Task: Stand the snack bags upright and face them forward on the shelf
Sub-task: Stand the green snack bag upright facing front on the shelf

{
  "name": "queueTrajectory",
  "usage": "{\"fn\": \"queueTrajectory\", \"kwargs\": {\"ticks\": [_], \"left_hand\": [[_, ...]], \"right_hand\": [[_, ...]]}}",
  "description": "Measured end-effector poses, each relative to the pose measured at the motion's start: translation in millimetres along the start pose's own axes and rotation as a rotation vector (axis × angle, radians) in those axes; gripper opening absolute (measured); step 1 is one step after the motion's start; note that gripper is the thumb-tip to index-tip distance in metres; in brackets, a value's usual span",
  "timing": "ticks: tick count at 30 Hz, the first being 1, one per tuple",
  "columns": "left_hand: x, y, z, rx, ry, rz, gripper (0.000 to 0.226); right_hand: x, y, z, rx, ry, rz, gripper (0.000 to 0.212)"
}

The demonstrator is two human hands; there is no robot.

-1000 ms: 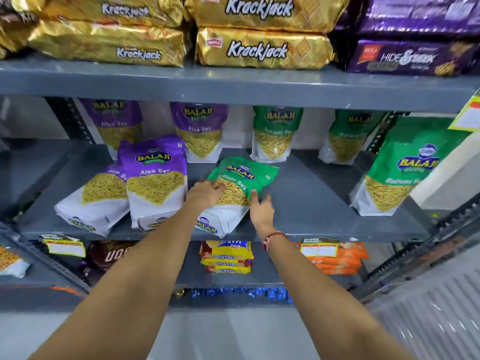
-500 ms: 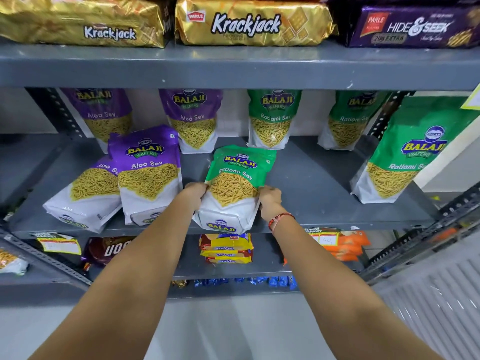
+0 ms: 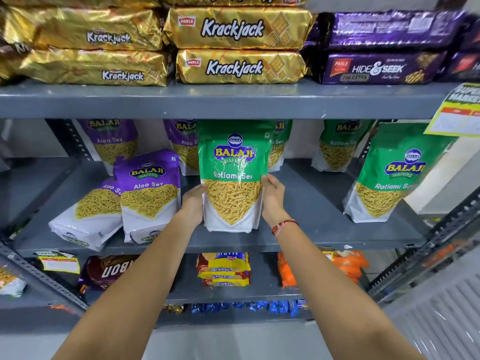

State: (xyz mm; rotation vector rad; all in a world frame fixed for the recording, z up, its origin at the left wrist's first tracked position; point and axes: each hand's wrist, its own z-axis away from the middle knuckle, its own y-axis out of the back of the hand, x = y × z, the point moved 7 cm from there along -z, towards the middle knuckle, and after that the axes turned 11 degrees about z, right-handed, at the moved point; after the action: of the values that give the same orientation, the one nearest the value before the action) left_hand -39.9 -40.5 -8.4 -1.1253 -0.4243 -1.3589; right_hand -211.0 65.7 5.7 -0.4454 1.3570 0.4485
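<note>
At the shelf's front edge, both hands steady one green bag upright.

The left hand [image 3: 193, 203] and right hand [image 3: 272, 196] clasp the sides of the green Ratlami Sev bag [image 3: 232, 175], its base on the shelf [image 3: 311, 219], label forward. Best settle the base flat before letting go; behind and left, two purple Aloo Sev bags [image 3: 149, 196] lean.

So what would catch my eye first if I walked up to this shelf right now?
Probably the green Ratlami Sev bag, upright and facing forward at the middle shelf's centre, held between the left hand and right hand. Next, the shiny gold Krackjack packs stacked above, and the purple Aloo Sev bags slumped to its left.
</note>
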Motion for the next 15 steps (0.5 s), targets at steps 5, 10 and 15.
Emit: {"fn": "queueTrajectory", "kwargs": {"ticks": [5, 10, 15], "left_hand": [[-4, -14, -1, 0.028, -0.027, 0.031, 0.035], [-11, -46, -1, -0.014, -0.074, -0.019, 0.032], [-36, -90, 1, -0.020, -0.080, -0.006, 0.015]], "right_hand": [[-8, 12, -6, 0.004, -0.005, -0.023, 0.030], [-20, 39, -21, -0.002, 0.055, -0.061, 0.029], [-28, 82, -38, 0.020, 0.098, -0.090, 0.026]]}}
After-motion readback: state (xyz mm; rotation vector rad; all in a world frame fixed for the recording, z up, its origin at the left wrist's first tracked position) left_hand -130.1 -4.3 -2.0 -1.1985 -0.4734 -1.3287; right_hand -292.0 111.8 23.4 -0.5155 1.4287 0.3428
